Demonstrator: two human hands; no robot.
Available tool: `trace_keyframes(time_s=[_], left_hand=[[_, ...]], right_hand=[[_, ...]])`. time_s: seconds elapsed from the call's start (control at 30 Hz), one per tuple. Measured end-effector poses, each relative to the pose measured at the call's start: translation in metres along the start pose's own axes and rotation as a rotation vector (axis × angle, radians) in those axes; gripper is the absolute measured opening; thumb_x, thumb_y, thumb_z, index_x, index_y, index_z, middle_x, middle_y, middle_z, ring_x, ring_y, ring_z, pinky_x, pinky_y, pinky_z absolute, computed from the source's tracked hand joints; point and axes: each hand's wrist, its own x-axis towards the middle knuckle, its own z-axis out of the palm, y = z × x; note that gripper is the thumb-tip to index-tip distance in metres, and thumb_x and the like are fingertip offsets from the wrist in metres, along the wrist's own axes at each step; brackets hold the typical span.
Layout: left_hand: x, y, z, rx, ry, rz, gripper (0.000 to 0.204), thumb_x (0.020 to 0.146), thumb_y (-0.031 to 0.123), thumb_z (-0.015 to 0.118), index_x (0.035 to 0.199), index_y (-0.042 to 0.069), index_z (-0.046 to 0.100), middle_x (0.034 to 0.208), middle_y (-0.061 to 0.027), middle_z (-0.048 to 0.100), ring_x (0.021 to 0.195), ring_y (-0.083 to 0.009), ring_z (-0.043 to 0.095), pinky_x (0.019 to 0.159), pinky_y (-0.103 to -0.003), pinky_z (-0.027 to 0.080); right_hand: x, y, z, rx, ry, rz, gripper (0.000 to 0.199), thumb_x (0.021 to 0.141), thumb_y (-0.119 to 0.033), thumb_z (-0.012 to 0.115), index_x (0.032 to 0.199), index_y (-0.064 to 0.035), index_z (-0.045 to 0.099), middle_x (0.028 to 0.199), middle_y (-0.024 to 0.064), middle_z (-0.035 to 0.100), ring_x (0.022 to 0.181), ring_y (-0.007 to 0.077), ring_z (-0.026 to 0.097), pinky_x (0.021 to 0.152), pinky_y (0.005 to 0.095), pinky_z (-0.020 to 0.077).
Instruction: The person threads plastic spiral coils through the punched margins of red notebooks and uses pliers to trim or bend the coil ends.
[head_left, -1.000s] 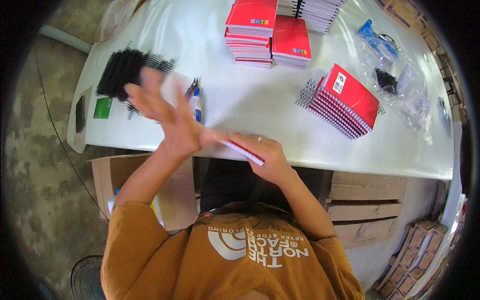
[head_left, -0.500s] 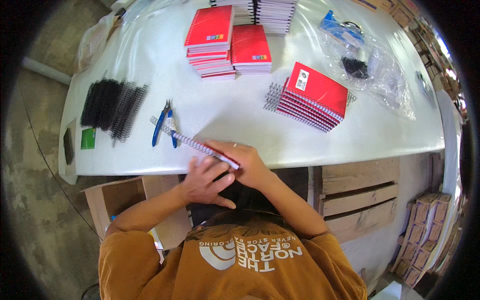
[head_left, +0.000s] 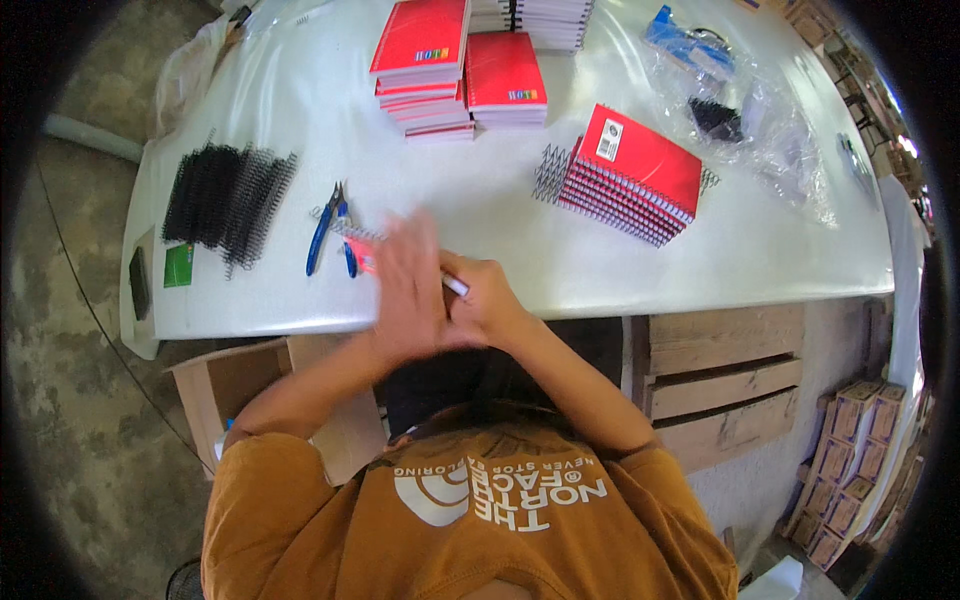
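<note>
A small red notebook (head_left: pixel 362 256) with a metal-coloured spiral coil along its edge is in my right hand (head_left: pixel 487 300), whose fingers are closed around its near end. My left hand (head_left: pixel 408 285) is flat against the notebook's coil side, fingers stretched upward and smeared by motion, hiding most of the cover. The coil's far end sticks out beyond my left fingers. Close to it, blue-handled cutting pliers (head_left: pixel 318 242) lie on the white-covered table (head_left: pixel 270 310) with their jaws pointing away.
Black spiral coils (head_left: pixel 225 205) lie in a heap at left, beside a green card (head_left: pixel 178 265). Red notebooks with coils (head_left: pixel 640 165) are stacked at right. Further red notebooks (head_left: pixel 420 40) stand at the back. A clear plastic bag (head_left: pixel 780 140) lies far right; an open cardboard box (head_left: pixel 240 380) sits below.
My left hand has swung up from below the notebook and now lies along its coil side, covering it. My right hand keeps its hold. The whole view has shifted slightly.
</note>
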Motion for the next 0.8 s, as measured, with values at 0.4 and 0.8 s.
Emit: trace_keyframes(time_s=[0.4, 0.8], left_hand=[[0.057, -0.017, -0.056, 0.022, 0.034, 0.250, 0.045, 0.082, 0.050, 0.056, 0.078, 0.006, 0.061, 0.066, -0.0057, 0.054, 0.062, -0.0250, 0.051, 0.064, -0.036, 0.040], [-0.002, -0.012, -0.012, 0.152, -0.015, 0.263, 0.104, 0.074, 0.074, 0.044, 0.137, -0.005, 0.021, 0.136, -0.0326, 0.025, 0.130, -0.0474, 0.021, 0.105, -0.056, 0.007]], right_hand=[[0.009, -0.003, 0.001, 0.073, -0.062, -0.069, 0.016, 0.074, 0.002, 0.057, 0.088, -0.0059, 0.056, 0.090, 0.0145, 0.063, 0.086, 0.0342, 0.059, 0.074, 0.0367, 0.0474], [0.010, 0.011, 0.001, 0.025, 0.081, -0.149, 0.035, 0.076, 0.001, 0.055, 0.111, -0.0051, 0.055, 0.108, 0.0161, 0.060, 0.098, 0.0354, 0.057, 0.103, 0.0454, 0.0335]])
